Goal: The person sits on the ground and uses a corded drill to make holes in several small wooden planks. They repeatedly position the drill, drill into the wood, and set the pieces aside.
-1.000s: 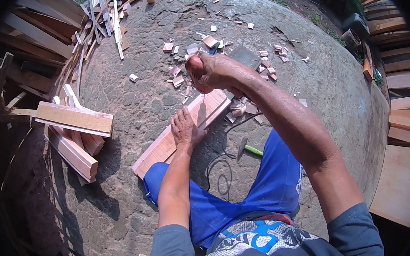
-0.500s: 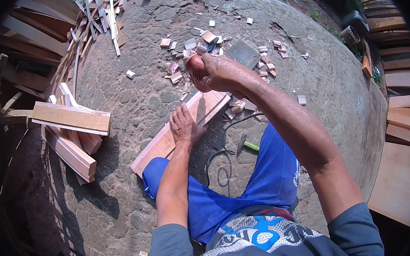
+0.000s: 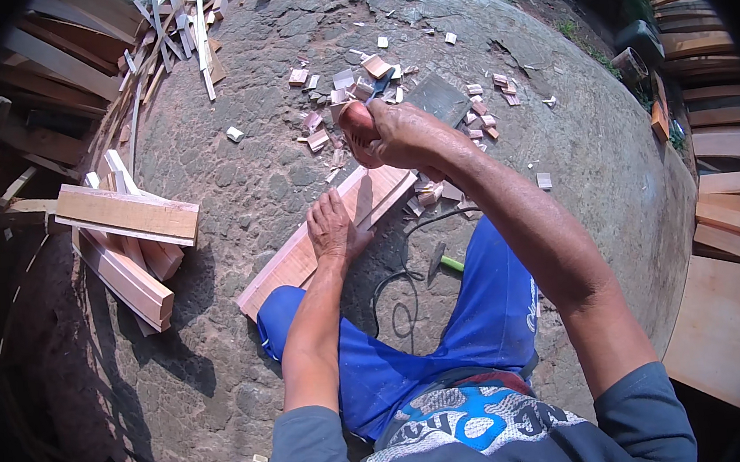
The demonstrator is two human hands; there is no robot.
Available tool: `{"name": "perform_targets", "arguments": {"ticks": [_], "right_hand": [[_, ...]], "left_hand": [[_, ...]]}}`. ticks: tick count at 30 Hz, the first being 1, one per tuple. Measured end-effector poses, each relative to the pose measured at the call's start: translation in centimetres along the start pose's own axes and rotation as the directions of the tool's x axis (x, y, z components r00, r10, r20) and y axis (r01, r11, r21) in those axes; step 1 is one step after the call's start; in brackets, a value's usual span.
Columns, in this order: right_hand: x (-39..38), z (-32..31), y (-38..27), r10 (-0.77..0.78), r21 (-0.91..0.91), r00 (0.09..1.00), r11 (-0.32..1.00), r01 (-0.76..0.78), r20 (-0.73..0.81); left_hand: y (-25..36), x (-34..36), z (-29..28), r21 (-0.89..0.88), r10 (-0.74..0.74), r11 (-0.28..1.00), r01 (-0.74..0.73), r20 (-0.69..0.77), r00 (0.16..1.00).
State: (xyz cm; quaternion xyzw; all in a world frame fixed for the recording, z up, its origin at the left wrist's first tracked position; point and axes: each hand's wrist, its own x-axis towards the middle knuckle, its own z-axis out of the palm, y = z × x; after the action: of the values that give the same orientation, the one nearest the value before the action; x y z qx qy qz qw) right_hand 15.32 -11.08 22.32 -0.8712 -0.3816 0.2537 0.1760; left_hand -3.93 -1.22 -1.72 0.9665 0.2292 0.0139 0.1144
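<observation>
The biggest thing here is the stone ground [image 3: 309,342], grey and bumpy, with bits of wood all over it. At the left lies a pile of short planks [image 3: 129,243], and more boards are stacked far off on both sides.

In the middle lies a long wooden board [image 3: 318,240], flat on the ground and slanting from near the blue knee up toward the far end. The left hand [image 3: 335,230] lies spread out flat on top of it, with the palm down and the fingers wide. The board looks hard and stiff, and I think it is a bit heavy but not too heavy to lift. It may have rough edges, so a good place to hold it is on the long sides near the middle.

The right hand [image 3: 388,133] is up above the far end of the board, closed tight in a fist. Something reddish pokes out of it at the left, but I cannot tell what it is, because the fingers hide most of it.

A hammer [image 3: 437,262] with a green handle lies near the right leg, next to a thin black cord [image 3: 393,291]. Many little wood chips [image 3: 348,83] lie past the board. The dark rim cuts off the edges.
</observation>
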Motion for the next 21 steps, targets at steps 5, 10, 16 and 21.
{"name": "perform_targets", "arguments": {"ticks": [5,10,16,21], "right_hand": [[-0.5,0.0,0.6,-0.013,-0.011,1.000,1.000,0.013,-0.025],[-0.5,-0.5,-0.1,0.007,0.011,1.000,1.000,-0.007,0.019],[-0.6,-0.3,-0.1,0.005,0.006,1.000,1.000,-0.005,0.010],[-0.2,1.0,1.0,-0.047,-0.004,0.998,0.999,0.047,-0.046]], "left_hand": [[0.1,0.0,0.1,-0.018,-0.012,1.000,0.013,0.030,0.999],[0.2,0.1,0.0,-0.015,-0.010,1.000,0.011,0.026,1.000],[0.0,-0.1,0.1,0.023,0.014,1.000,-0.013,-0.050,0.999],[0.0,0.1,0.3,0.035,0.022,0.999,-0.020,-0.041,0.999]]}}
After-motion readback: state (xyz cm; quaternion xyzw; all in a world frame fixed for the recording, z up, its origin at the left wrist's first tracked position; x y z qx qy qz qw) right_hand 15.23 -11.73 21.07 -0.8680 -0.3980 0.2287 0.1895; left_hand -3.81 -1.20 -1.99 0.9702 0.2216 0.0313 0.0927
